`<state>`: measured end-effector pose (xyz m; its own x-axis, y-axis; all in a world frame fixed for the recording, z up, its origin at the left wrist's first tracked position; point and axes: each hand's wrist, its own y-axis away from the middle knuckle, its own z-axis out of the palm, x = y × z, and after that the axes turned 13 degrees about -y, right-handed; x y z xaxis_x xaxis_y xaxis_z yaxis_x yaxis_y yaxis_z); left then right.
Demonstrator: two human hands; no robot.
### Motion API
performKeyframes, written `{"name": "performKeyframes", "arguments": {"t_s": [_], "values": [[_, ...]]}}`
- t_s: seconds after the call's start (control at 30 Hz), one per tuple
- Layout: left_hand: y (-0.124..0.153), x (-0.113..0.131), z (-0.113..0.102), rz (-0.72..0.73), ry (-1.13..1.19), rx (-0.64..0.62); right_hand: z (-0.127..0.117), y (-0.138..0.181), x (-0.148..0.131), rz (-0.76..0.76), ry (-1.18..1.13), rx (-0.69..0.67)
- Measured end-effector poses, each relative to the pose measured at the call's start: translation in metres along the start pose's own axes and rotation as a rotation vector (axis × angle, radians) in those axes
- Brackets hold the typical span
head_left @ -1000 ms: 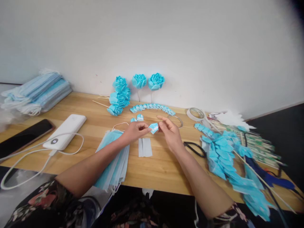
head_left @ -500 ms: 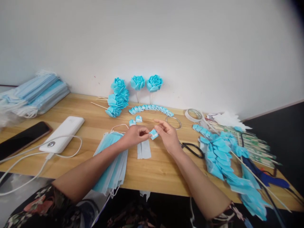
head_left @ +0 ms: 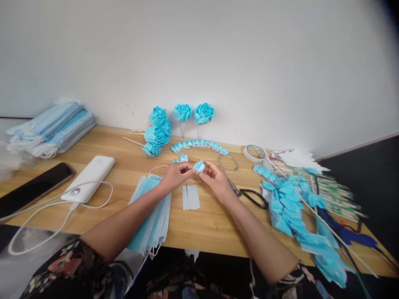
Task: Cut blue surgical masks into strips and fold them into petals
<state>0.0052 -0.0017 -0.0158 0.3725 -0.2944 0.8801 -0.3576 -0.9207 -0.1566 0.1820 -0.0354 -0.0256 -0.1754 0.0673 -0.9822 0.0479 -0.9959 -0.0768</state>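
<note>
Between my two hands, above the middle of the table, is a small folded blue petal (head_left: 199, 167) cut from mask fabric. My left hand (head_left: 178, 176) pinches its left edge, and my right hand (head_left: 215, 178) grips its right side with thumb and fingers. Just beneath lies a pale fabric piece (head_left: 190, 197) with a dark line down it. Two more folded pieces (head_left: 183, 158) rest beyond my left hand, one partly covered. An arc of folded petals (head_left: 199, 143) runs along the back. Under my left forearm is a fanned stack of blue masks (head_left: 152, 216).
Blue fabric roses (head_left: 157, 133) lie and stand near the wall. Black-handled scissors (head_left: 254, 198), a wire ring (head_left: 228, 163) and tape roll (head_left: 254, 153) sit right of centre, beside petal strips (head_left: 283, 199) and a blue glue gun (head_left: 352, 236). Leftward are a power bank (head_left: 90, 178), phone (head_left: 37, 187) and mask pile (head_left: 56, 126).
The small petal has turned and now shows a more rounded blue face between my fingers. Both hands have shifted slightly, uncovering more of the scissors. The view has moved a little.
</note>
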Motion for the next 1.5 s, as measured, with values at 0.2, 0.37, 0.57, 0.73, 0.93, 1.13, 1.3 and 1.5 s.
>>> {"name": "performKeyframes", "arguments": {"t_s": [0.2, 0.37, 0.57, 0.73, 0.93, 1.13, 1.3, 1.5], "values": [[0.0, 0.002, 0.0, 0.012, 0.07, -0.021, -0.002, -0.001, 0.003, -0.017, 0.06, -0.061], [-0.001, 0.002, -0.001, 0.006, 0.047, -0.03, 0.0, 0.002, -0.008, -0.011, 0.026, -0.059], [0.001, 0.002, 0.0, 0.022, 0.005, -0.074, 0.0, 0.001, -0.012, -0.021, -0.049, -0.029], [-0.004, 0.001, -0.01, -0.03, 0.161, 0.109, -0.003, -0.003, -0.012, -0.022, -0.065, 0.1], [-0.016, -0.012, -0.026, -0.158, 0.296, 0.375, -0.004, -0.007, -0.016, 0.0, -0.044, 0.188], [-0.021, -0.028, -0.029, -0.197, 0.329, 0.401, -0.004, -0.041, -0.026, -0.085, 0.244, 0.088], [-0.022, -0.032, -0.027, -0.211, 0.339, 0.386, -0.013, -0.052, -0.038, -0.275, 0.818, 0.104], [-0.022, -0.03, -0.025, -0.2, 0.274, 0.37, -0.005, -0.006, -0.037, -0.157, 0.957, -0.174]]}}
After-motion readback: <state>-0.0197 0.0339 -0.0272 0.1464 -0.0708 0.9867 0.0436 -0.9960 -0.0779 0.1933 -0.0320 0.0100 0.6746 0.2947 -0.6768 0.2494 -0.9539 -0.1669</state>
